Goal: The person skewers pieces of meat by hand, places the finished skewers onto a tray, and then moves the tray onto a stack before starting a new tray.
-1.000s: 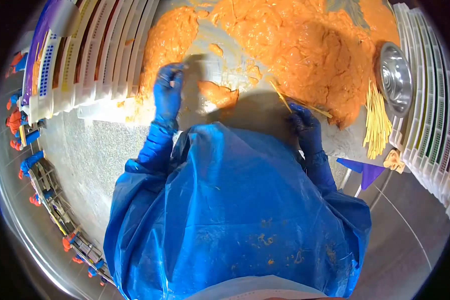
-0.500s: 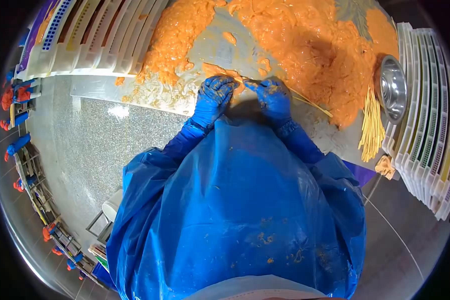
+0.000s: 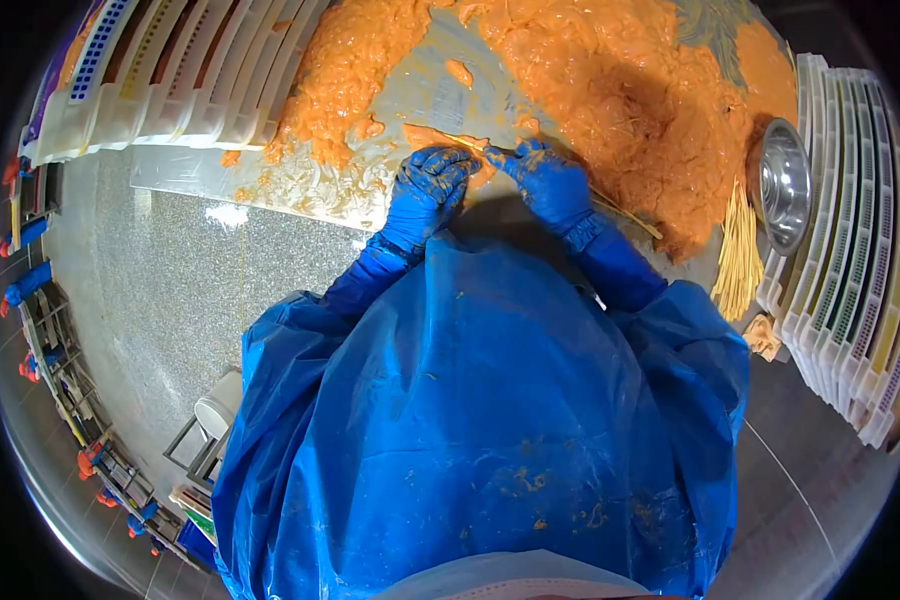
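My left hand (image 3: 433, 183), in a smeared blue glove, is closed with its fingers curled at the near edge of an orange strip of raw, marinated meat (image 3: 420, 134). A thin bamboo skewer (image 3: 460, 138) runs along that meat just above my left fingers. My right hand (image 3: 548, 182), gloved alike, pinches at the right end of the skewer, where a bit of meat shows. The fingertips of both hands are partly hidden by meat and glove. Beside my right wrist a few loose bamboo skewers (image 3: 625, 213) lie on the metal table (image 3: 450, 105).
Large heaps of orange meat (image 3: 610, 75) cover the table's far side. Stacked plastic crates (image 3: 195, 75) stand at left, more crates (image 3: 850, 240) at right. A steel bowl (image 3: 785, 185) and a skewer bundle (image 3: 738, 255) sit at right. Several people work far left.
My right hand has turned and shifted slightly, its elbow moving outward to the right. More of the skewer shows above my left hand, which stays nearly in place. The view has shifted slightly.
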`<control>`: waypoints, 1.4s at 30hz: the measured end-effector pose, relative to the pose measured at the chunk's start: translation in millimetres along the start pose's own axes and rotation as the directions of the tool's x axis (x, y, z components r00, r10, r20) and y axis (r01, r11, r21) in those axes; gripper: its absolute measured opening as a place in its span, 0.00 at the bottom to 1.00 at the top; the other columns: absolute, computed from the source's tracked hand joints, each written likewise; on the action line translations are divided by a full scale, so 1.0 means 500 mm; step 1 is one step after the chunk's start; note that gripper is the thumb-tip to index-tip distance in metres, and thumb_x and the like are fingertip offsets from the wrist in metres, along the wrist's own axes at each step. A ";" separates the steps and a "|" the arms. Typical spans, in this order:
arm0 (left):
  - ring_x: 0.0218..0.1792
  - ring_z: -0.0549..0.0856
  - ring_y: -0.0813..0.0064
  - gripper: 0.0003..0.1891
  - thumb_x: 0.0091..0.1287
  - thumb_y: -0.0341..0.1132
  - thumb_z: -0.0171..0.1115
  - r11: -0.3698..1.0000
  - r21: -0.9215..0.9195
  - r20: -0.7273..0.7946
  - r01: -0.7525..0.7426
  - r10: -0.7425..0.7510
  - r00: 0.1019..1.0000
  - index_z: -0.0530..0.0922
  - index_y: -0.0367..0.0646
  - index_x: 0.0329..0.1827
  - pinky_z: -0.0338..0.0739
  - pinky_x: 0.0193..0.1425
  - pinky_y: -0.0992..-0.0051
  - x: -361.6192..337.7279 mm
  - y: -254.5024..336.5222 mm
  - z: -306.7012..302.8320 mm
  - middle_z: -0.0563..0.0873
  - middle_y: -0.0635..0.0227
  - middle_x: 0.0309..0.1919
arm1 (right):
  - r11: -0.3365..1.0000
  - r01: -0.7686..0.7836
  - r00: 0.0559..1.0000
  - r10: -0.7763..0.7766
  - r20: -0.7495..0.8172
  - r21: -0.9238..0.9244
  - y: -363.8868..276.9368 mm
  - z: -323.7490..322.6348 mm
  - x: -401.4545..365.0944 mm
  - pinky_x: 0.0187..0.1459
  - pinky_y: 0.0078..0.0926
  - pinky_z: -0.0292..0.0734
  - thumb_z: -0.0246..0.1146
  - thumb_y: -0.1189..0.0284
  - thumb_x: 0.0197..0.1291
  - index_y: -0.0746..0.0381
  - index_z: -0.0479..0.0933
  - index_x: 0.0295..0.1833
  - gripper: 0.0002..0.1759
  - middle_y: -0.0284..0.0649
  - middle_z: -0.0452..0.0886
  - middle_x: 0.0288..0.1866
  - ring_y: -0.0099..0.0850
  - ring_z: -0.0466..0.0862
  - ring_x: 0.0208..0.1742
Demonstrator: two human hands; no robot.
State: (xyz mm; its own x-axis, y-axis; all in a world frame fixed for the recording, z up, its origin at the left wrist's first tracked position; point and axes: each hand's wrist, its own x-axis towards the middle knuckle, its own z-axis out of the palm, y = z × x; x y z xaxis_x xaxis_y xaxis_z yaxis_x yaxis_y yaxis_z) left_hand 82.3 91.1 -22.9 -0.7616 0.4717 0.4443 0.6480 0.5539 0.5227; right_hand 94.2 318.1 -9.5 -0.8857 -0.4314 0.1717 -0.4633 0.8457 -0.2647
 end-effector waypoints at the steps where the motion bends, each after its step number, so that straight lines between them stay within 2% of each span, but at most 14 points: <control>1: 0.54 0.81 0.59 0.15 0.59 0.30 0.63 1.000 -0.003 0.002 0.001 -0.001 1.000 0.84 0.49 0.50 0.75 0.60 0.60 0.000 -0.001 0.001 0.85 0.64 0.50 | 0.997 0.030 0.998 -0.025 0.063 -0.069 0.000 -0.010 0.008 0.35 0.37 0.79 0.54 0.74 0.61 0.42 0.79 0.63 0.25 0.39 0.77 0.39 0.39 0.82 0.39; 5: 0.55 0.81 0.58 0.16 0.59 0.31 0.63 1.000 -0.028 0.026 0.010 -0.010 1.000 0.83 0.49 0.51 0.74 0.62 0.59 -0.001 -0.004 0.004 0.85 0.63 0.52 | 0.978 0.091 0.990 -0.068 0.122 -0.189 -0.002 -0.022 0.046 0.34 0.38 0.79 0.54 0.73 0.62 0.44 0.79 0.62 0.24 0.39 0.78 0.40 0.37 0.82 0.38; 8: 0.56 0.80 0.57 0.16 0.61 0.31 0.63 0.999 -0.041 0.030 0.006 -0.005 1.000 0.83 0.48 0.53 0.73 0.63 0.59 -0.004 -0.009 0.007 0.84 0.62 0.53 | 0.967 -0.012 0.998 0.027 0.055 -0.255 0.017 -0.019 0.066 0.36 0.40 0.80 0.55 0.74 0.61 0.46 0.79 0.60 0.22 0.40 0.78 0.41 0.38 0.83 0.39; 10: 0.57 0.80 0.57 0.16 0.62 0.31 0.63 0.999 -0.038 0.018 0.014 -0.013 1.000 0.83 0.48 0.53 0.73 0.63 0.59 0.002 0.001 -0.008 0.84 0.61 0.54 | 0.915 -0.354 0.920 0.378 -0.107 0.193 0.041 -0.052 0.061 0.38 0.34 0.77 0.53 0.77 0.64 0.47 0.81 0.61 0.23 0.42 0.78 0.37 0.38 0.81 0.38; 11: 0.58 0.80 0.57 0.16 0.62 0.31 0.63 0.990 -0.083 -0.058 0.117 -0.122 0.991 0.83 0.48 0.54 0.73 0.64 0.59 0.007 0.014 -0.028 0.84 0.60 0.54 | 0.920 -0.260 0.891 0.345 -0.296 0.292 0.038 -0.082 0.045 0.41 0.35 0.76 0.52 0.76 0.65 0.49 0.82 0.60 0.22 0.43 0.78 0.38 0.39 0.80 0.39; 13: 0.59 0.79 0.57 0.17 0.63 0.30 0.64 0.950 -0.133 -0.197 0.282 -0.304 0.932 0.83 0.47 0.56 0.71 0.65 0.61 -0.006 0.013 -0.038 0.83 0.58 0.55 | 0.921 -0.301 0.892 0.363 -0.268 0.246 0.043 -0.078 -0.024 0.43 0.37 0.77 0.54 0.76 0.64 0.49 0.82 0.61 0.23 0.44 0.79 0.39 0.40 0.81 0.41; 16: 0.55 0.79 0.56 0.18 0.61 0.32 0.67 0.974 0.012 -0.003 0.228 -0.228 0.974 0.83 0.49 0.55 0.71 0.63 0.60 -0.019 -0.006 -0.035 0.83 0.60 0.52 | 0.923 -0.378 0.907 0.385 -0.168 0.076 0.041 -0.076 -0.128 0.45 0.38 0.78 0.55 0.78 0.60 0.49 0.81 0.61 0.24 0.45 0.81 0.42 0.42 0.81 0.43; 17: 0.55 0.79 0.56 0.18 0.61 0.32 0.67 0.973 0.012 -0.006 0.230 -0.230 0.973 0.83 0.49 0.55 0.71 0.63 0.60 -0.010 -0.009 -0.030 0.83 0.60 0.52 | 0.926 -0.375 0.924 0.370 -0.096 -0.044 0.040 -0.078 -0.145 0.46 0.39 0.78 0.56 0.79 0.59 0.48 0.81 0.61 0.25 0.44 0.82 0.43 0.43 0.82 0.45; 19: 0.54 0.79 0.57 0.18 0.61 0.34 0.68 0.972 0.075 -0.097 0.224 -0.216 0.972 0.83 0.51 0.56 0.71 0.62 0.59 -0.002 -0.009 -0.024 0.83 0.62 0.52 | 0.919 -0.391 0.916 0.383 -0.118 -0.053 0.008 -0.104 -0.154 0.44 0.39 0.78 0.55 0.78 0.62 0.45 0.81 0.61 0.25 0.43 0.82 0.44 0.43 0.82 0.44; 21: 0.54 0.79 0.58 0.18 0.61 0.34 0.68 0.984 0.078 -0.015 0.160 -0.160 0.987 0.83 0.52 0.56 0.71 0.62 0.60 -0.003 -0.006 -0.014 0.83 0.63 0.52 | 0.902 -0.427 0.898 0.413 -0.150 -0.070 -0.010 -0.100 -0.166 0.43 0.40 0.78 0.54 0.77 0.64 0.43 0.81 0.61 0.24 0.42 0.82 0.44 0.44 0.82 0.43; 23: 0.54 0.79 0.59 0.19 0.60 0.35 0.68 0.993 0.072 0.057 0.095 -0.099 0.993 0.83 0.52 0.56 0.72 0.61 0.60 0.008 -0.004 -0.003 0.83 0.64 0.52 | 0.926 -0.274 0.931 0.323 -0.170 0.260 -0.013 -0.070 -0.183 0.43 0.42 0.77 0.54 0.79 0.61 0.43 0.81 0.61 0.27 0.43 0.81 0.40 0.45 0.81 0.42; 26: 0.54 0.79 0.60 0.18 0.61 0.35 0.67 0.989 0.035 0.013 0.141 -0.142 0.990 0.83 0.53 0.55 0.72 0.61 0.61 0.008 -0.009 0.002 0.84 0.65 0.51 | 0.946 -0.295 0.940 0.313 -0.136 0.134 -0.022 -0.081 -0.168 0.46 0.43 0.76 0.54 0.82 0.57 0.42 0.81 0.61 0.30 0.44 0.81 0.39 0.46 0.80 0.44; 29: 0.54 0.79 0.60 0.17 0.62 0.35 0.66 0.991 0.032 0.017 0.127 -0.127 0.992 0.83 0.53 0.55 0.71 0.61 0.61 0.016 -0.009 0.006 0.84 0.66 0.51 | 0.945 -0.277 0.957 0.287 -0.033 0.172 -0.009 -0.064 -0.159 0.47 0.44 0.75 0.55 0.82 0.53 0.42 0.80 0.62 0.32 0.42 0.80 0.40 0.47 0.79 0.45; 42: 0.53 0.79 0.58 0.20 0.61 0.34 0.68 0.989 0.018 0.061 0.147 -0.148 0.987 0.83 0.56 0.58 0.73 0.60 0.63 0.024 -0.011 0.008 0.83 0.65 0.50 | 0.941 -0.243 0.969 0.248 0.008 0.236 -0.009 -0.072 -0.150 0.51 0.41 0.73 0.56 0.84 0.50 0.45 0.82 0.61 0.33 0.39 0.80 0.41 0.45 0.77 0.45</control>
State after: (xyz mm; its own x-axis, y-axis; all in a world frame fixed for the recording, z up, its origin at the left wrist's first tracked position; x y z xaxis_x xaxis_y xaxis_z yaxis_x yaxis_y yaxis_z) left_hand 69.9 96.3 -23.2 -0.8476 0.4258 0.3167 0.5289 0.6292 0.5695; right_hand 163.5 358.0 12.9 -0.9732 -0.2107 0.0926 -0.2279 0.8265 -0.5147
